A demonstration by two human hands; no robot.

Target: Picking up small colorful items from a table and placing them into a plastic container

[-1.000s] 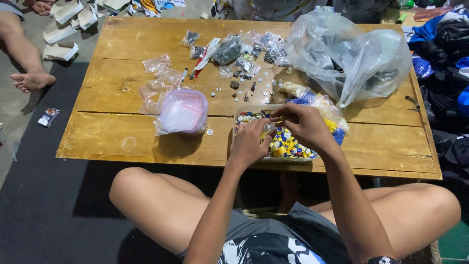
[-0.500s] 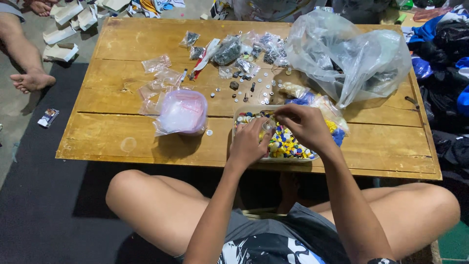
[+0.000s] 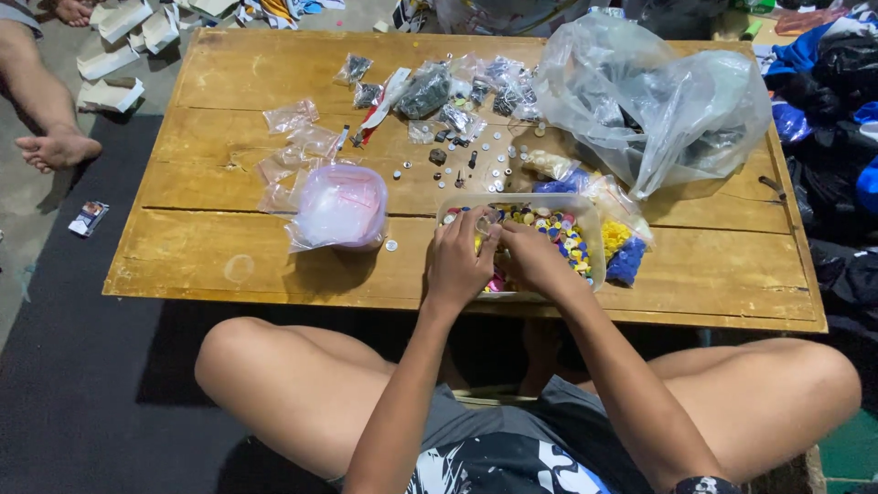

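Observation:
A clear plastic tray (image 3: 591, 220) full of several small coloured pieces, mostly yellow, blue and white, sits near the front edge of a low wooden table (image 3: 229, 247). My left hand (image 3: 462, 261) and my right hand (image 3: 530, 259) are both over the tray's near left part, fingertips pinched together on a tiny piece between them. The piece itself is too small to make out. My arms reach in from below, with my crossed legs under the table edge.
A clear tub with a pink lid (image 3: 340, 209) stands left of the tray. Small plastic bags (image 3: 293, 117) and loose small parts (image 3: 494, 160) lie behind. A large clear plastic bag (image 3: 654, 101) fills the back right. Another person's foot (image 3: 57, 151) rests at far left.
My right hand has drawn back from the tray's far right to its near left, meeting my left hand. The view has shifted slightly.

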